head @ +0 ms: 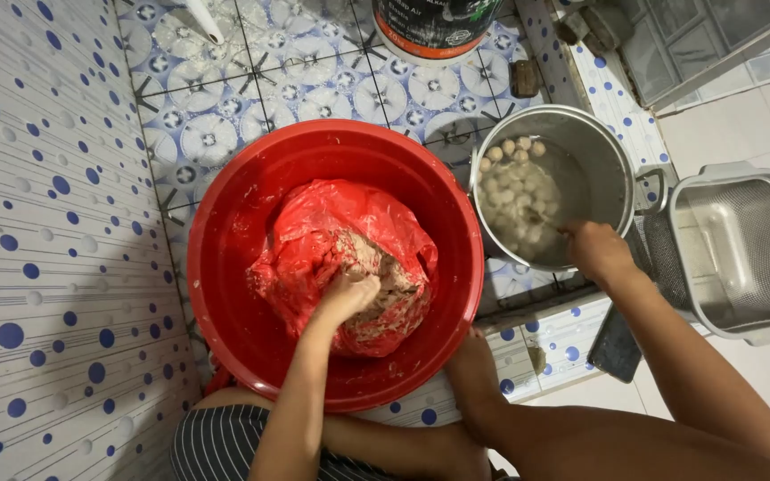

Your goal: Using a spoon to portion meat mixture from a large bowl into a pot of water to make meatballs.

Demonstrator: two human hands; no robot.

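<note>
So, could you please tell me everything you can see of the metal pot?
The metal pot is round, silvery and deep, with a loop side handle at its right. It stands upright on the tiled floor, close beside the red basin. Inside is cloudy water with many pale round balls floating toward the left. The right hand reaches over its near rim, holding a thin utensil, mostly hidden, that dips into the water.

I see a pale brown, sticky mass of meat paste [383,278] heaped in a crumpled red plastic bag [314,240] inside a round red plastic basin [225,267]. Just beside it, a steel pot [603,156] holds whitish meatballs [514,191] floating in water.
</note>
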